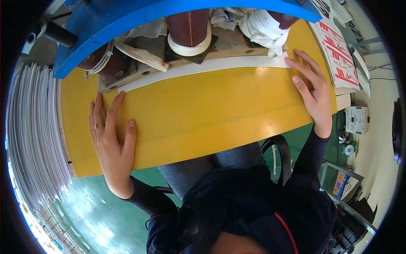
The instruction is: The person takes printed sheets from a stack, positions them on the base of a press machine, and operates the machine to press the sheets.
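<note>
A long white strip [198,69], likely paper, lies on the yellow table [203,114] along the front edge of the machine's base. My left hand [112,139] rests on the table with its fingers spread, the index fingertip at the strip's left end. At the strip's right end, the fingertips of my right hand [312,86] touch it, fingers apart and thumb out to the side. Neither hand is wrapped around anything. The strip's far edge is partly hidden under or against the machine base [177,62].
A blue machine beam [177,12] spans above the base, with dark red cylinders [188,25] wrapped in white cloth [264,29]. To the left stands a tall stack of paper sheets [36,131]. Printed red-and-white packaging [338,53] lies at the right.
</note>
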`<state>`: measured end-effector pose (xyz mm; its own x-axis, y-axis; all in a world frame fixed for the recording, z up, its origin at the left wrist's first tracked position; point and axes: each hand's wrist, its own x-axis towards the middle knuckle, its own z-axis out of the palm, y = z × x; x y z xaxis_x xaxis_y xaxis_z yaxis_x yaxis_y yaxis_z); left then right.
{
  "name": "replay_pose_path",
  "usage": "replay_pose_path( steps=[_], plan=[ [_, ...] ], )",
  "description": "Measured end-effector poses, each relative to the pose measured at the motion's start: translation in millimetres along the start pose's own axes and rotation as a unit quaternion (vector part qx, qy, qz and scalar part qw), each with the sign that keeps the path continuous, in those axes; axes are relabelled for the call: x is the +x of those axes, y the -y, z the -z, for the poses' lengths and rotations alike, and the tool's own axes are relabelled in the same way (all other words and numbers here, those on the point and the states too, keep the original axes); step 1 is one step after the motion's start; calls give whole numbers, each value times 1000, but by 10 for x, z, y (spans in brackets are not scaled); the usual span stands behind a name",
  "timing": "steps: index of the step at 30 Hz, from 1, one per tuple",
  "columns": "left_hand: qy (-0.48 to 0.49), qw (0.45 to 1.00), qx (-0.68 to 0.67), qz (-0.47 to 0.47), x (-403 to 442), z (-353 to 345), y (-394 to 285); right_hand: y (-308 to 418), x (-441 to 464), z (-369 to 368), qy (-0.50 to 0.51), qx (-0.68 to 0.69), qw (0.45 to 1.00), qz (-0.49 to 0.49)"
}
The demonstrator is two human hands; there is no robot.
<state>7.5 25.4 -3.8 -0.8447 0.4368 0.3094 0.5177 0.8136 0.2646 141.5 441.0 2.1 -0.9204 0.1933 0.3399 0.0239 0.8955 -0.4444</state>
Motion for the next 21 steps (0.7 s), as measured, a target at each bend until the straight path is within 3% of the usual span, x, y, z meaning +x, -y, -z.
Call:
replay_pose_path(
  steps=[21],
  plan=[
    [-1, 1000, -5, 5, -9, 1, 6, 25, 7, 15, 14, 0, 1000, -5]
  ],
)
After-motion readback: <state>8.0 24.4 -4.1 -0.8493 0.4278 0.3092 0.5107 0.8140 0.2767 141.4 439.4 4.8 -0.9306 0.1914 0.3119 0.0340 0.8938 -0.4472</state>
